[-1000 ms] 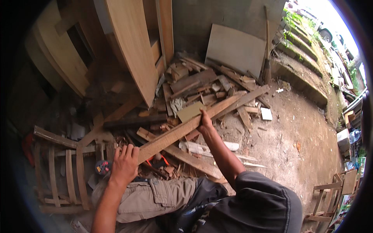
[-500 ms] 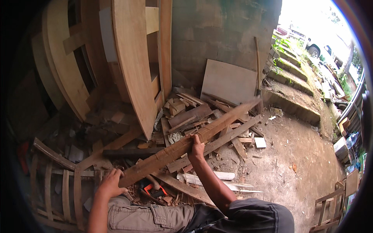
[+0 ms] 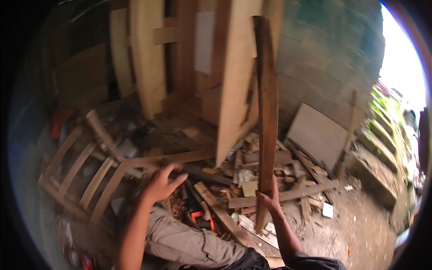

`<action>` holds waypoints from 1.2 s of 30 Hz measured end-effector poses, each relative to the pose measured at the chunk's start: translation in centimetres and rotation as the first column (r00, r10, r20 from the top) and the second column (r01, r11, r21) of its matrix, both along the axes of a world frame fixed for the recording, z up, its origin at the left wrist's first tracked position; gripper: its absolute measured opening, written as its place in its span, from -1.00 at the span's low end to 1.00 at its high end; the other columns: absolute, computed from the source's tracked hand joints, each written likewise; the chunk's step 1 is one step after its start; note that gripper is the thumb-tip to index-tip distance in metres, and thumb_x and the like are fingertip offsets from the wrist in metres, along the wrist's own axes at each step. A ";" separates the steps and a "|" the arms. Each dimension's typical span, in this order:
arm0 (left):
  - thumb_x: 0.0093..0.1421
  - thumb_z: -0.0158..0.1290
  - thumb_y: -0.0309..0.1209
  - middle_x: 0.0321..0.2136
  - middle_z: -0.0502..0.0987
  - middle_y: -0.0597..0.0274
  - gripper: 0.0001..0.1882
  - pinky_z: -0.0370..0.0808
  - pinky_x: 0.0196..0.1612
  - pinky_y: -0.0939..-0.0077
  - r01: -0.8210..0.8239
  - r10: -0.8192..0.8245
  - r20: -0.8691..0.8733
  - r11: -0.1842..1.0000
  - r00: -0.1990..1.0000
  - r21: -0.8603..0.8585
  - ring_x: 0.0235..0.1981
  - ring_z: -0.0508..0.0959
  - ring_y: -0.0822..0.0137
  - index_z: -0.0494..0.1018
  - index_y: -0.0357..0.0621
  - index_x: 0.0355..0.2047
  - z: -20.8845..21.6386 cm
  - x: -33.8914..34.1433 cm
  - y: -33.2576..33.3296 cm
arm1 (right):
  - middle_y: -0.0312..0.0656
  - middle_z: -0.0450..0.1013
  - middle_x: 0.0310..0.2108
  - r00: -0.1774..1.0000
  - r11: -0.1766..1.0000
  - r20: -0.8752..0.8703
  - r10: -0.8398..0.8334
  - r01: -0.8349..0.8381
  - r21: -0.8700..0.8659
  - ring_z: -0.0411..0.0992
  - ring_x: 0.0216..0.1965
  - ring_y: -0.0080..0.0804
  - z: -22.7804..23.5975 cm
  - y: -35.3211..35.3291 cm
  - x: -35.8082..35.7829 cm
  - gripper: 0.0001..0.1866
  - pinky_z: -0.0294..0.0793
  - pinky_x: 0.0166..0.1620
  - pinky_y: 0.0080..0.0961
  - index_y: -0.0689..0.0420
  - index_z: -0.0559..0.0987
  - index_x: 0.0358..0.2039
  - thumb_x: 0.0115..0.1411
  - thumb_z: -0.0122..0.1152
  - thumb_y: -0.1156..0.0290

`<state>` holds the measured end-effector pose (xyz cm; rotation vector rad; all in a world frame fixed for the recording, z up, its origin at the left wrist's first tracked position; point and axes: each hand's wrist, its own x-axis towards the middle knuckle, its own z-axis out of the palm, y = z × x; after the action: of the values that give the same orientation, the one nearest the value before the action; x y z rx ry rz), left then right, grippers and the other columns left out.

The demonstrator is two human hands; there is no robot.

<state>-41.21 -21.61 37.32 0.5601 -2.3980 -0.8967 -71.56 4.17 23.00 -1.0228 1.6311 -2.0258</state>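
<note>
Grey block wall [image 3: 324, 58], dirt floor [image 3: 360, 234], daylight right.

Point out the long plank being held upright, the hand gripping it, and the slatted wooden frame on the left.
long plank [image 3: 267, 117], head view, on the middle of its dark face.
right hand [image 3: 270, 200], head view, on the back of the hand gripping the plank.
slatted wooden frame [image 3: 92, 180], head view, on one of its slats.

Bare dirt floor [image 3: 360, 225] carries a heap of wood offcuts [image 3: 270, 180]; a slatted wooden frame [image 3: 85, 171] lies leftward.
</note>
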 end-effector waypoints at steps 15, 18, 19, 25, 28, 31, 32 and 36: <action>0.19 -0.24 0.46 0.28 0.22 0.06 0.03 0.07 0.32 -0.06 0.454 0.578 -0.799 0.674 0.167 0.583 0.30 0.20 0.13 0.06 -0.17 0.34 -1.9 15.4 -2.5 | 0.07 0.34 0.02 0.512 0.919 -0.821 0.253 0.138 0.369 0.25 0.11 0.15 -1.7 -11.9 8.7 -0.07 0.20 0.22 -0.01 0.09 0.30 0.20 -0.28 0.47 0.54; 0.18 -0.23 0.47 0.29 0.21 0.02 0.06 0.07 0.33 -0.06 0.437 0.620 -0.783 0.693 0.045 0.574 0.32 0.18 0.10 0.06 -0.22 0.34 -5.1 19.8 -2.7 | 0.05 0.33 0.04 0.352 0.939 -0.890 0.291 0.072 0.336 0.25 0.12 0.12 -1.4 -15.8 9.8 -0.06 0.16 0.24 0.01 0.08 0.28 0.22 -0.26 0.48 0.52; 0.17 -0.23 0.47 0.29 0.22 0.01 0.07 0.06 0.34 -0.07 0.430 0.637 -0.770 0.690 0.020 0.582 0.32 0.17 0.09 0.06 -0.23 0.34 -6.4 21.4 -2.7 | 0.04 0.34 0.04 0.347 0.927 -0.874 0.340 0.033 0.373 0.26 0.12 0.10 -1.1 -17.2 10.8 -0.06 0.16 0.23 0.00 0.09 0.29 0.22 -0.25 0.48 0.50; 0.15 -0.02 0.38 0.32 0.13 0.02 0.00 0.05 0.32 -0.26 0.188 0.901 -0.384 0.420 -0.202 0.888 0.35 0.11 -0.03 0.07 -0.07 0.36 -12.8 29.8 -1.2 | -0.02 0.35 -0.01 0.057 0.929 -0.927 0.370 -0.037 0.368 0.30 0.06 0.04 -3.1 -26.6 12.0 -0.16 0.22 0.16 -0.01 0.10 0.34 0.17 -0.21 0.43 0.42; 0.21 -0.01 0.31 0.26 0.25 0.01 -0.07 0.17 0.27 -0.19 0.130 0.930 -0.239 0.283 -0.280 0.950 0.27 0.25 -0.02 0.12 -0.12 0.33 -19.3 33.0 -1.1 | -0.03 0.36 0.01 -0.066 0.894 -0.905 0.420 -0.139 0.425 0.30 0.10 0.03 -4.1 -30.7 14.8 -0.11 0.24 0.15 -0.05 0.07 0.33 0.16 -0.26 0.52 0.49; 0.21 0.01 0.29 0.23 0.29 -0.03 -0.10 0.25 0.25 -0.04 0.159 0.910 -0.079 0.155 -0.407 0.975 0.25 0.29 0.00 0.16 -0.15 0.31 -25.3 35.9 -0.6 | -0.03 0.33 0.05 -0.162 0.753 -0.786 0.597 -0.225 0.618 0.30 0.13 0.02 -5.6 -34.6 18.6 -0.05 0.23 0.22 -0.07 0.04 0.29 0.21 -0.25 0.55 0.51; 0.21 0.03 0.26 0.24 0.28 -0.03 -0.11 0.26 0.24 -0.04 0.205 0.905 -0.078 0.178 -0.419 0.962 0.24 0.29 0.00 0.17 -0.15 0.30 -26.5 36.4 -0.4 | -0.03 0.33 0.06 -0.202 0.724 -0.764 0.613 -0.242 0.645 0.30 0.14 0.02 -6.3 -36.4 19.1 -0.04 0.22 0.24 -0.07 0.03 0.27 0.22 -0.24 0.57 0.48; 0.21 0.11 0.17 0.25 0.25 0.00 -0.17 0.23 0.26 0.00 0.120 0.881 -0.042 0.111 -0.471 0.987 0.22 0.30 0.01 0.18 -0.10 0.30 -29.1 38.1 -1.5 | -0.05 0.33 0.09 -0.339 0.635 -0.669 0.661 -0.222 0.740 0.29 0.19 -0.02 -8.6 -43.7 21.7 -0.02 0.19 0.29 -0.06 -0.01 0.23 0.25 -0.19 0.59 0.34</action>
<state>-3.07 -23.15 8.22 0.9438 0.2196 -0.9639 -49.82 -39.54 14.41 -2.8224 1.2607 0.0598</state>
